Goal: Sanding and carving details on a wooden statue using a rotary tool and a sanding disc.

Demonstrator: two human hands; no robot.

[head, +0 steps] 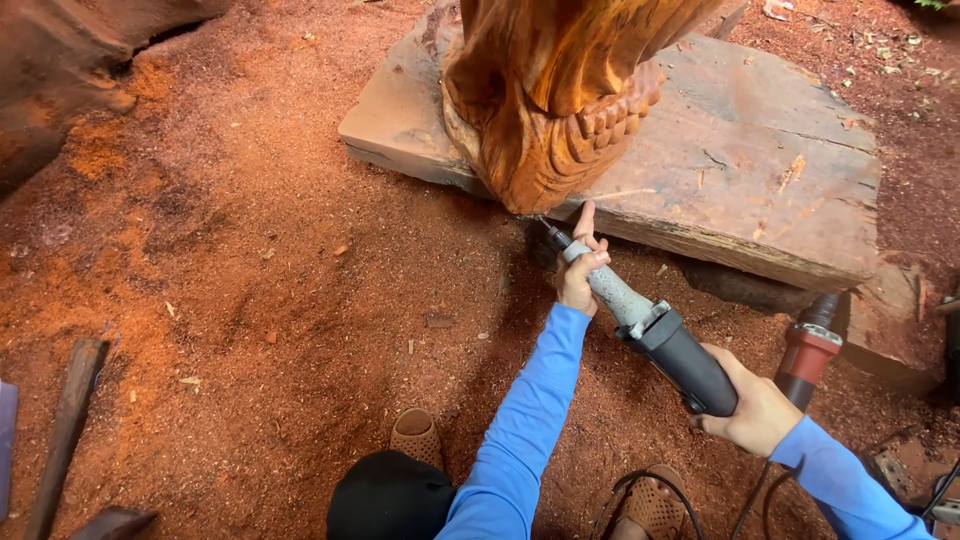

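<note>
A long grey and black die grinder (pixel 655 335) points up to the lower edge of a carved orange-brown wooden sculpture (pixel 555 110). My left hand (pixel 582 265) grips the grinder's slim grey neck close to the bit, its forefinger stretched toward the carving. My right hand (pixel 752 410) holds the black rear body of the tool. Both arms wear blue sleeves. The bit's tip touches the underside of the carving, which stands on a thick wooden slab (pixel 760 170).
A second power tool with a red and black body (pixel 808 350) lies to the right by the slab. Red sawdust covers the ground (pixel 250 300). A wooden handle (pixel 65 430) lies at the left. Cables (pixel 760 500) trail near my sandalled feet (pixel 417 435).
</note>
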